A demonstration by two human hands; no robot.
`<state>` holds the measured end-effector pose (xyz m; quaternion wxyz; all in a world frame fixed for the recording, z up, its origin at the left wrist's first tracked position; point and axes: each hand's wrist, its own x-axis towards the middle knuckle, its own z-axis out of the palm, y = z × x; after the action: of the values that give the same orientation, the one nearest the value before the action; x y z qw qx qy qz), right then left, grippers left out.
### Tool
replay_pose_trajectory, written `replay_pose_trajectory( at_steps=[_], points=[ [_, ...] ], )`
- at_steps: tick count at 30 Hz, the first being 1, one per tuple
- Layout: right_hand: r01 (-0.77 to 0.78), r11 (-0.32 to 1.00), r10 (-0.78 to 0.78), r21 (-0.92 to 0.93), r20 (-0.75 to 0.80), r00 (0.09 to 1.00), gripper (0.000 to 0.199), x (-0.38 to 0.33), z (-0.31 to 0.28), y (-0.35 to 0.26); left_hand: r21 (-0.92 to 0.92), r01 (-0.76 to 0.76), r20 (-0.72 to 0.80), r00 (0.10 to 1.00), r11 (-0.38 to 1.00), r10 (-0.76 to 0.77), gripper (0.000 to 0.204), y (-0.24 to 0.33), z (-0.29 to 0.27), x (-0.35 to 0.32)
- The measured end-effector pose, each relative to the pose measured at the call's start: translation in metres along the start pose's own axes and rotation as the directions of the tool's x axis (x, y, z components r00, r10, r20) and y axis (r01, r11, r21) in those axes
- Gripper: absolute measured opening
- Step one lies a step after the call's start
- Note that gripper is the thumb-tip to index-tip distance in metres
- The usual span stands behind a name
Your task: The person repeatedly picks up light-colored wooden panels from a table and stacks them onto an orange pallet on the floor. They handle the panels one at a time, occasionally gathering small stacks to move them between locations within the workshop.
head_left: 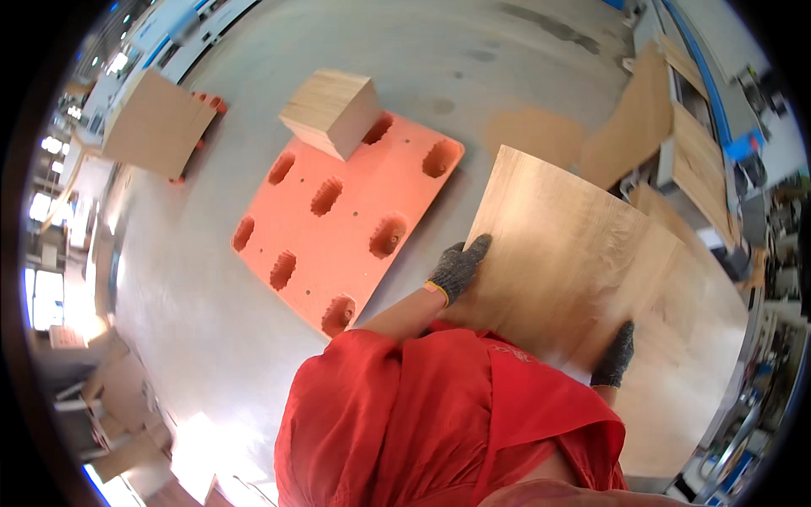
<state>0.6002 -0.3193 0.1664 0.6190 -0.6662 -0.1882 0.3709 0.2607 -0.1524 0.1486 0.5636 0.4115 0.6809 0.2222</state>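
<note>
A wood-grain panel [549,245] lies in front of me on the right, slightly blurred. My left hand [460,269], in a dark grey knitted glove with a yellow cuff, grips its left edge. My right hand [616,355], in a matching glove, is closed at the panel's right side, its fingers partly hidden. Under and beyond this panel on the right shows another pale wood-grain surface [688,363], perhaps more panels in a stack.
An orange plastic pallet [342,224] with several round recesses lies on the grey floor to my left. A wood-grain block-like stack [334,110] stands on its far corner. Another board pile [160,122] sits far left. Brown cardboard [629,118] and a cluttered bench [697,165] stand far right.
</note>
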Motion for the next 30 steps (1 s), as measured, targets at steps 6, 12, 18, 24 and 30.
replay_pose_trajectory(
  at_steps=[6,12,18,24,30],
  points=[
    [-0.153,0.986,0.160,-0.065,0.117,0.980,0.044,0.071,0.139,-0.009,-0.154,0.030,-0.010,0.999,0.988,-0.032,0.068,0.036,-0.090,0.055],
    [-0.102,0.966,0.155,-0.236,0.218,0.964,0.046,0.155,0.195,0.005,-0.086,0.021,-0.181,0.983,0.996,-0.036,0.064,0.017,-0.088,0.136],
    [0.052,0.919,0.060,-0.390,0.270,0.961,0.052,0.233,0.288,0.019,-0.224,0.109,-0.197,0.968,0.969,-0.154,0.076,0.077,-0.118,0.196],
    [0.136,0.758,0.207,-0.638,0.432,0.878,0.054,0.323,0.391,-0.027,-0.300,0.212,-0.284,0.911,0.930,-0.300,0.075,0.121,-0.125,0.234],
    [0.225,0.767,0.241,-0.601,0.595,0.767,0.053,0.335,0.518,-0.053,-0.500,0.140,-0.421,0.823,0.854,-0.381,0.078,0.139,-0.175,0.244]
  ],
)
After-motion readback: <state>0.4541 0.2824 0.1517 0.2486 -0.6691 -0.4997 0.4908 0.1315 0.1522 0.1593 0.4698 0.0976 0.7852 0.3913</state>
